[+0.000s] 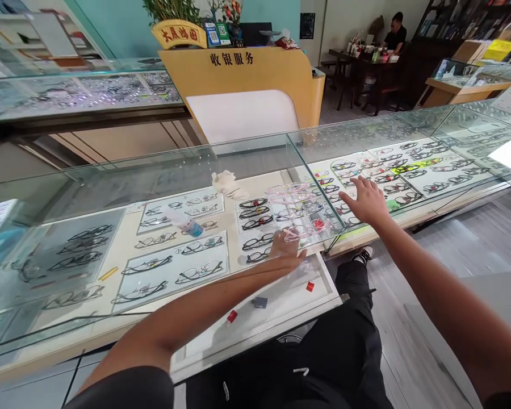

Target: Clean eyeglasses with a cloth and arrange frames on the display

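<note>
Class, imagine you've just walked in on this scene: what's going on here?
A person is at a glass display case with rows of eyeglasses. The left hand is at the near side, by an open drawer holding small red pieces and a grey one; whether it grips anything is unclear. The right hand is spread over the glass, holding nothing visible. Pink-framed glasses are near the left hand; a bottle is farther left.
</note>
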Tool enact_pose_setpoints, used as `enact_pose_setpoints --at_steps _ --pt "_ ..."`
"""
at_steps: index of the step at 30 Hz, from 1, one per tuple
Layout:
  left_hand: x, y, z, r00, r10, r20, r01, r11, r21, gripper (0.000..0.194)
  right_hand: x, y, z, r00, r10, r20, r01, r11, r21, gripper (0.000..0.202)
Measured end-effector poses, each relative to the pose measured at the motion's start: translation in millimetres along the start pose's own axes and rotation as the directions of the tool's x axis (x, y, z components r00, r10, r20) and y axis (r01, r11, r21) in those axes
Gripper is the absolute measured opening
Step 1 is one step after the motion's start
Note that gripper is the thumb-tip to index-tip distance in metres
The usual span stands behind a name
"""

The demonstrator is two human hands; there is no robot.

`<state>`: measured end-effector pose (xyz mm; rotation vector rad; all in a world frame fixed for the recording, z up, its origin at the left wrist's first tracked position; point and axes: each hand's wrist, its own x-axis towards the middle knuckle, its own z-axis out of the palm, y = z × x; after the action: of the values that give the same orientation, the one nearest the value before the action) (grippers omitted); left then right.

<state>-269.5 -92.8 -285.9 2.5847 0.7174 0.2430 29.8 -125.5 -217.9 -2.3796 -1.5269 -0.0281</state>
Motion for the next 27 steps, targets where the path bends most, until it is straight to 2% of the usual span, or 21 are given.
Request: enact_pose_setpoints --at_steps 3,5,7,10,12,15,17,18,21,23,25,27 --pt "-43.1 16.8 -5.4 0.986 -0.146 0.080 0.147 0.989 0.002 0.036 0.6 1.6 0.7 1.000 0.000 0.010 0.000 1.000 -0.008 0.081" --pt "-71.6 34.5 -24.2 0.964 -0.164 0.208 0.187 0.978 -0.095 0.047 0.5 1.7 0.7 1.000 0.003 0.023 -0.002 1.000 -0.017 0.082" --pt "-96.0 56.4 -51.7 0.954 -0.122 0.273 0.173 0.970 -0.172 0.052 0.1 1.3 0.6 0.999 0.007 0.039 -0.006 1.000 -0.026 0.084" --pt "-117.1 87.8 -98.6 0.974 -0.007 0.227 0.065 0.967 -0.248 0.046 -0.6 0.4 0.8 0.999 0.014 0.052 -0.013 0.999 -0.031 0.085" --pt "-114.2 100.0 -128.4 0.990 0.057 0.126 -0.026 0.973 -0.230 0.046 -0.9 0.1 1.2 0.999 0.013 0.050 -0.012 1.000 -0.023 0.086" --pt "-78.2 96.7 -163.7 0.993 0.088 -0.080 -0.092 0.994 -0.053 0.049 -1.2 0.5 1.5 0.999 0.003 0.036 -0.003 1.000 -0.007 0.086" --pt "-37.0 80.1 -177.0 0.967 0.074 -0.245 -0.050 0.993 0.104 0.052 -1.2 1.1 1.6 1.000 -0.001 0.026 0.001 1.000 -0.002 0.085" --pt "-14.0 68.5 -180.3 0.955 0.059 -0.292 -0.014 0.988 0.155 0.052 -1.2 1.4 1.6 1.000 -0.003 0.019 0.003 1.000 0.002 0.084" --pt "51.5 29.2 -179.3 0.945 0.002 -0.327 0.075 0.972 0.223 0.051 -0.9 2.5 1.4 1.000 -0.014 0.003 0.013 1.000 0.021 0.082" --pt "84.0 5.5 -173.5 0.951 -0.008 -0.311 0.093 0.961 0.261 0.050 -0.7 2.9 1.4 1.000 -0.018 -0.005 0.018 0.999 0.040 0.081" --pt "104.2 -12.1 -167.1 0.956 -0.006 -0.292 0.094 0.953 0.288 0.051 -0.4 2.9 1.4 1.000 -0.018 -0.008 0.018 0.998 0.053 0.080" --pt "114.0 -23.2 -161.6 0.960 -0.011 -0.279 0.098 0.949 0.298 0.053 -0.3 2.4 1.3 1.000 -0.015 -0.011 0.016 0.998 0.056 0.079"
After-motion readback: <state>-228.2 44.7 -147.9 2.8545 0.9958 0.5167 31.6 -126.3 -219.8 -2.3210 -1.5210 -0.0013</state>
